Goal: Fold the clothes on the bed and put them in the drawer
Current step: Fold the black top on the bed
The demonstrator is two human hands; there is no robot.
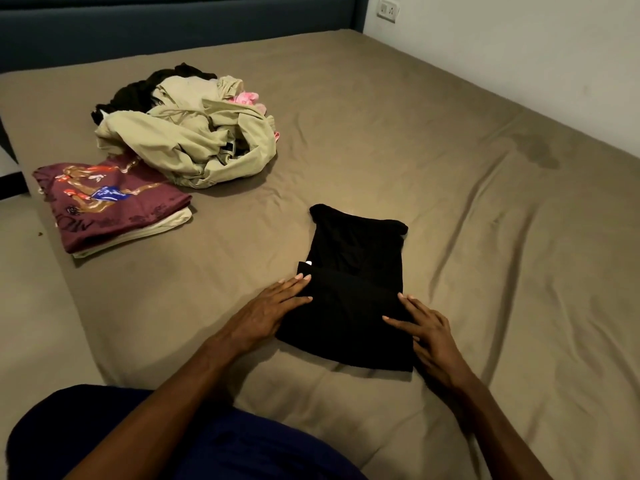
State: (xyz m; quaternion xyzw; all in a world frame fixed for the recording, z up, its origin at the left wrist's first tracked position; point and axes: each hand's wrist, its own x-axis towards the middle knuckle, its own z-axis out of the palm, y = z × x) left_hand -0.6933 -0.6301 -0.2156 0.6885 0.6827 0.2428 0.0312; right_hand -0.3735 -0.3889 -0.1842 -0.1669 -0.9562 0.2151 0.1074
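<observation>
Hands lying flat w/ straight fingers, gripping nothing: left hand (273,311) & right hand (427,332) pressing opposite edges of part-folded black cotton garment (353,289) on taupe-sheeted bed (450,140). Folded maroon printed tee (107,202) sitting nr crumpled beige clothes pile (194,140).

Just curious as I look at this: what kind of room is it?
Most likely a bedroom: a wide bed with a padded headboard, clothes heaped on it, and a wall socket.

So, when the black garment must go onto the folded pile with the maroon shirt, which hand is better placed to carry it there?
Probably the left hand: it rests flat on the black garment at its left edge, the side facing the folded pile. The right hand is at the far edge.
</observation>
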